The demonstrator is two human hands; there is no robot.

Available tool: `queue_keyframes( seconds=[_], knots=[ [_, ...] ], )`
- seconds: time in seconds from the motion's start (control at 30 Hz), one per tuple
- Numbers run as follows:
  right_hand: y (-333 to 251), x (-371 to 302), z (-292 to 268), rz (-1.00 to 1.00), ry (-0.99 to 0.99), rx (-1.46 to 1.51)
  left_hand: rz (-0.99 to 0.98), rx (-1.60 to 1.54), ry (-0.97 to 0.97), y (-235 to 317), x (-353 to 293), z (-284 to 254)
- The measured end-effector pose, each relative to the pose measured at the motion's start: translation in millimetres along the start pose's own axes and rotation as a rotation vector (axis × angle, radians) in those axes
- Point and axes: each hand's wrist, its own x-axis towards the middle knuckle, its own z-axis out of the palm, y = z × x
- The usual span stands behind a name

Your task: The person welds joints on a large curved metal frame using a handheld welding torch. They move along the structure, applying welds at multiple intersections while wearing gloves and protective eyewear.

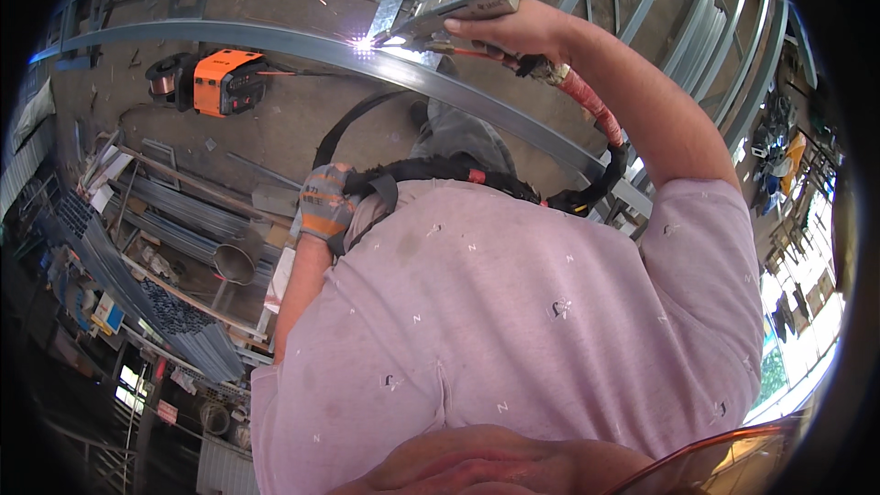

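My right hand (513,29), bare, is closed round a welding torch whose nozzle points left. A grey box-shaped metal piece (472,5) lies along the top of the grip; I cannot tell whether it is part of the torch. A bright arc with purple-white sparks burns at the tip, on a long galvanized steel beam (275,38) where a crosspiece meets it. The torch's red-wrapped cable (587,96) runs back past my waist. At my left hip, my left hand (327,206), in a grey and orange glove, grips the black cable (403,170).
An orange wire feeder (225,82) with a copper wire spool (165,82) stands on the floor beyond the beam at left. Steel tubes (183,335) are stacked at lower left near a metal bucket (236,258). More steel rails (706,46) lie at upper right.
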Motion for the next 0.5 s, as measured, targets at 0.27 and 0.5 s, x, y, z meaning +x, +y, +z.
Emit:
queue_keyframes(
  seconds=[0.27, 0.5],
  knots=[
    [0.7, -0.5, -0.2, -0.033, -0.027, -0.003, 0.029, -0.012, 0.062, 2.9, 4.9, -2.6],
    [2.5, -1.4, -3.5, -0.054, -0.067, 0.008, -0.034, -0.021, 0.008, 2.1, 4.4, -1.8]
  ],
)
